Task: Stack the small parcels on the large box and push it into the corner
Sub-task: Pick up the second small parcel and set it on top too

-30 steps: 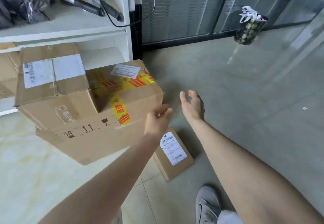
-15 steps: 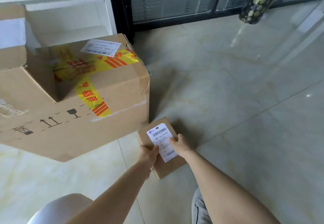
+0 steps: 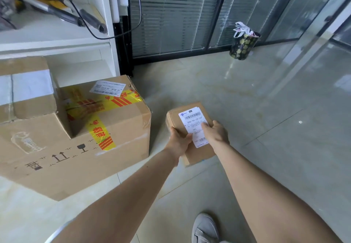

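A large cardboard box (image 3: 121, 144) with yellow and red tape stands on the floor at the left. A medium parcel (image 3: 28, 98) with a white label sits on its left top. I hold a small flat brown parcel (image 3: 187, 112) with a white barcode label just right of the large box, lifted off the floor. My left hand (image 3: 179, 141) grips its left near edge. My right hand (image 3: 215, 133) grips its right side, thumb on the label.
A white shelf unit (image 3: 106, 39) with tools and a black cable stands behind the boxes. Glass panels with blinds (image 3: 171, 14) form the corner beyond. A dark patterned bin (image 3: 243, 46) stands by the glass at the right. My grey shoe (image 3: 206, 227) is at the bottom.
Both hands went down to the small parcel on the floor, took hold of it, and have now lifted it up beside the large box.
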Demonstrator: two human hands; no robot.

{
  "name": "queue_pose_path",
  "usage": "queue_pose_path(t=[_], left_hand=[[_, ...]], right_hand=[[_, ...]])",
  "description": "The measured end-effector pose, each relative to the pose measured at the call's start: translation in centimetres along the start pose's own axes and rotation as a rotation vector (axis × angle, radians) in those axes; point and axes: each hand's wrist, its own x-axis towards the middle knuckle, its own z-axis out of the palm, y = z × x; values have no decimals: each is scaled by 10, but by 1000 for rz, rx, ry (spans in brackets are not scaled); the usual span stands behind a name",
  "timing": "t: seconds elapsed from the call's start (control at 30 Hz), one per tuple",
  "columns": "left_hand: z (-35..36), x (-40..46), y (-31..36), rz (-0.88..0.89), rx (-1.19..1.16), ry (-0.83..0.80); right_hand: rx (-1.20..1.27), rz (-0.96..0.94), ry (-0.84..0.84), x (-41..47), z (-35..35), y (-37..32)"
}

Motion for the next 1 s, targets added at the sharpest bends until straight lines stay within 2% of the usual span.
queue_pose_path(t=[0.1,0.23,0.5,0.73,1.0], left_hand=[[-8,-12,47,115,22,-3],[-49,-23,98,245,81,108],[-157,-58,149,259,91,383],[-208,-56,145,153,239,566],[-222,-45,142,110,225,627]], right_hand=[[32,-80,58,-1,-32,-48],[132,-198,88,-16,-44,-124],[249,-335,-96,-57,12,-235],[167,-391,-229,-70,75,-260],[-18,-451,-235,-72,92,-263]])
